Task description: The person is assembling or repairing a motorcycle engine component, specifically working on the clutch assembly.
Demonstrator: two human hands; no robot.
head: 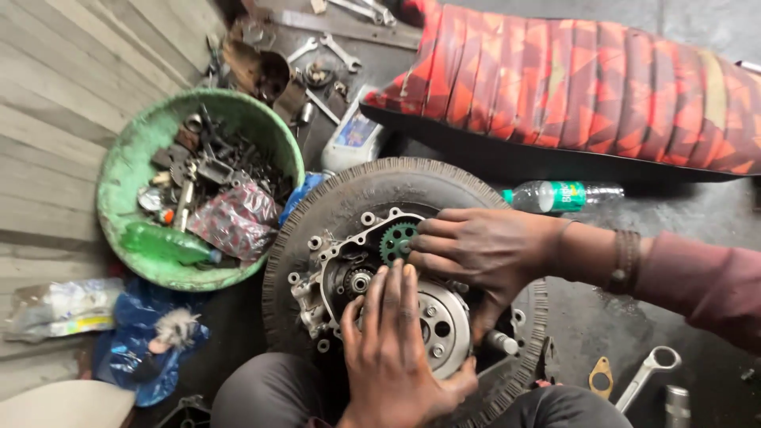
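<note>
The left hand [392, 349] lies flat, fingers stretched, on the round metal plate [444, 321] of an engine casing [333, 269]; it grasps nothing. The right hand [476, 250] comes from the right side and its fingertips touch the small green-tinted sprocket [396, 240] at the upper part of the casing; I cannot tell if it really pinches it. The casing sits inside a worn tyre [357, 194] that lies on the floor between the person's knees. To the left stands a green bowl [131, 162] full of metal parts. A spanner [648, 372] lies on the floor at the right, and a plastic bottle [559, 195] lies behind the tyre.
</note>
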